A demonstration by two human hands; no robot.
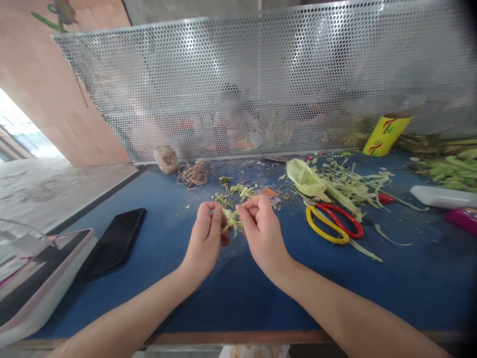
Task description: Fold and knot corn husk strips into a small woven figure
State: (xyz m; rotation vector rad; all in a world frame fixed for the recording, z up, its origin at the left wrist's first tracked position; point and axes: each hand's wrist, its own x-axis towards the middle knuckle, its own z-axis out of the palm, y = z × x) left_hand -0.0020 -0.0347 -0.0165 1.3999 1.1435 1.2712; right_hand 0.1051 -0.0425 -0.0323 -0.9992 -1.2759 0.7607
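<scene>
Between my two hands is a small pale green knotted piece of leaf strips (231,219), with short ends sticking out below. My left hand (207,226) pinches its left side, partly hiding it. My right hand (261,226) has thumb and forefinger pressed together at its right side. Just beyond the fingers lie several more small green leaf pieces (242,191). Scissors (334,222) with one yellow and one red handle rest to the right of my right hand. Behind them are a pale green husk leaf (305,178) and a heap of shredded strips (350,181).
A black phone (118,238) and a white-rimmed tray (55,278) are at the left. Twine (194,174) and a rough block (166,159) sit at the back. A yellow roll (386,134), a white object (443,196) and leaves (454,169) are at right. A perforated metal screen (261,74) borders the blue table (231,298).
</scene>
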